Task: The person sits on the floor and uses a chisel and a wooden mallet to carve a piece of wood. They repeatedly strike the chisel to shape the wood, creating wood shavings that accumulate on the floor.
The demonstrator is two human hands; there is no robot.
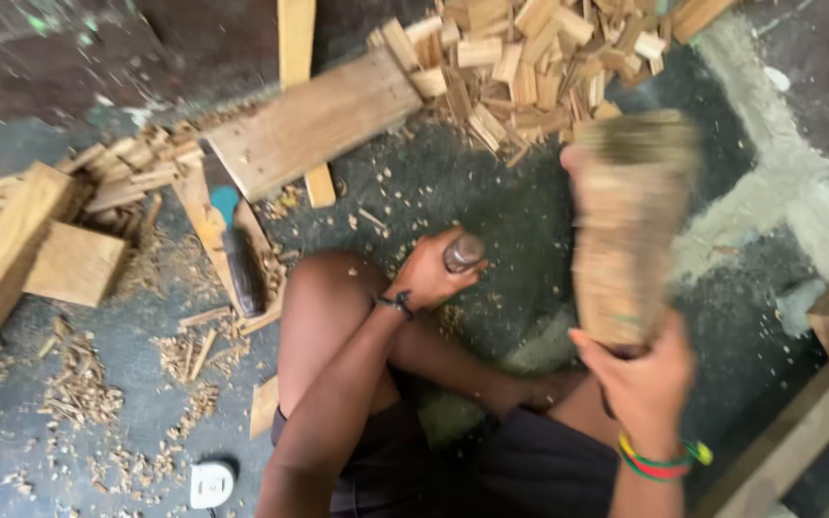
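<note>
I sit on the floor with my knees bent. My left hand (431, 271) is closed around a short round tool handle with a metal end (463, 252), held just above the floor in front of my knee. My right hand (643, 376) grips a thick wooden mallet block (628, 223) from below and holds it raised upright; it is blurred by motion. What the tool's tip touches is hidden by my hand.
A heap of small cut wood pieces (520, 62) lies at the top. A wide plank (311, 123) lies across a narrow one, with more blocks (69, 261) at the left. Shavings litter the floor. A small white device (211, 483) lies near my left leg. A wooden frame (817, 403) stands at the right.
</note>
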